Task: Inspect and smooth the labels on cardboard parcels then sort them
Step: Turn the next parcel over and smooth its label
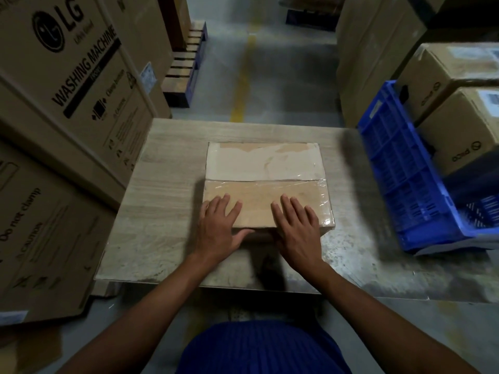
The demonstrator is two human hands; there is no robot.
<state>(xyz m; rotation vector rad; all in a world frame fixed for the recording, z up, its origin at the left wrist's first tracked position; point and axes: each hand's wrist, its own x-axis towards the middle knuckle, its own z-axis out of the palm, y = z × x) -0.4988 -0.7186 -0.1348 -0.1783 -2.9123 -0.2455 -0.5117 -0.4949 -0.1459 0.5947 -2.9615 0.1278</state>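
Single head-worn view, wide-angle, looking forward and steeply down over the bench (167, 168); near, both forearms entering from the bottom edge.

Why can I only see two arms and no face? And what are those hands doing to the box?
The camera sits on the person's head and looks down, so you see what they see: their own arms. There is no robot here. A taped cardboard parcel lies on a table. The left hand and the right hand lie flat on its near half with straight fingers, pressing on it rather than gripping. Nothing is held. A blue crate sits at the table's right side, and big cardboard boxes are stacked on the left.
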